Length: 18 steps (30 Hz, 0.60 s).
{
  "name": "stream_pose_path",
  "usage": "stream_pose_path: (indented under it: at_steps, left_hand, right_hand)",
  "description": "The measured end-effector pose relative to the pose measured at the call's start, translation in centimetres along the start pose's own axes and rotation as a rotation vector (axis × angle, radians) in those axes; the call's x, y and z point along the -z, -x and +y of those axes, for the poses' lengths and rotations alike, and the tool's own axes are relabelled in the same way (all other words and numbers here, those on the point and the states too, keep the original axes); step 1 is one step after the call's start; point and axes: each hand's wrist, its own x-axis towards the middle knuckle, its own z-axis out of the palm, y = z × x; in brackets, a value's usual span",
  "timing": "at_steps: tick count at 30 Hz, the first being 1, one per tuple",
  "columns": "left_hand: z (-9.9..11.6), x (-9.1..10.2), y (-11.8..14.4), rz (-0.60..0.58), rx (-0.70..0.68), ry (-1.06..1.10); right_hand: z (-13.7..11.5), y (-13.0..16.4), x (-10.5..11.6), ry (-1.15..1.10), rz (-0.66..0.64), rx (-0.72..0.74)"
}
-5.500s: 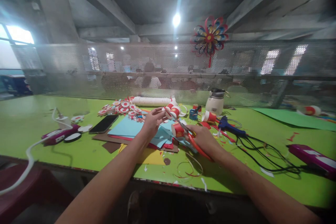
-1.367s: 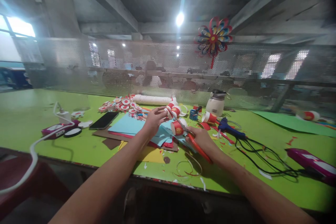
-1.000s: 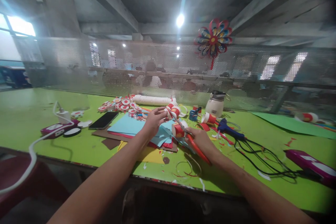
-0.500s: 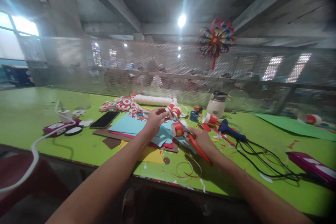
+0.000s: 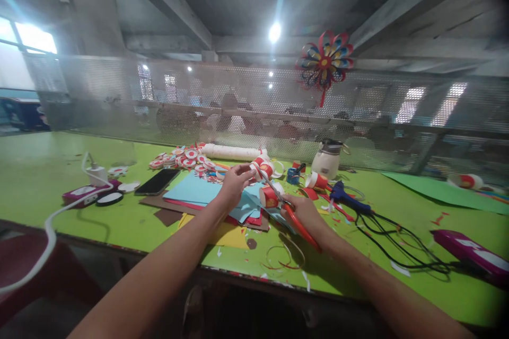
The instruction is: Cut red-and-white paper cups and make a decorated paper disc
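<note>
My right hand (image 5: 303,213) is wrapped round the red handles of a pair of scissors (image 5: 299,225). The blades point up and left, and their tips reach the fingers of my left hand (image 5: 234,186). Those fingers are pinched on a small piece of paper at the blade tips; its exact shape is too small to make out. Just below the blades lies a red and white paper cup (image 5: 269,197). Another cup (image 5: 265,169) sits right behind the tips. Beneath my left hand is a stack of blue paper (image 5: 194,190), with red, brown and yellow sheets under it.
Left of the paper lie a phone (image 5: 157,182), a pile of red and white paper discs (image 5: 186,158) and a power strip (image 5: 85,196). To the right are a blue glue gun (image 5: 350,200) with its black cable, a jug (image 5: 326,160) and a green sheet (image 5: 433,190). A mesh screen (image 5: 199,95) stands behind.
The whole view has shifted slightly. Both hands and the scissors keep almost the same pose, with the blade tips still by my left fingers.
</note>
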Motion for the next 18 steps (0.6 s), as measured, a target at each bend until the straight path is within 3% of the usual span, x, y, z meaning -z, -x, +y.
stream_pose_path:
  at_steps: [11,18]
  left_hand:
    - [0.41,0.45,-0.22,-0.009,0.086,0.057]
    - [0.16,0.53,-0.20,-0.027,0.051,0.042]
  right_hand:
    - [0.24,-0.19,0.17,0.055,-0.025,-0.016]
    - [-0.29,-0.01,0.55,0.075,-0.034,-0.020]
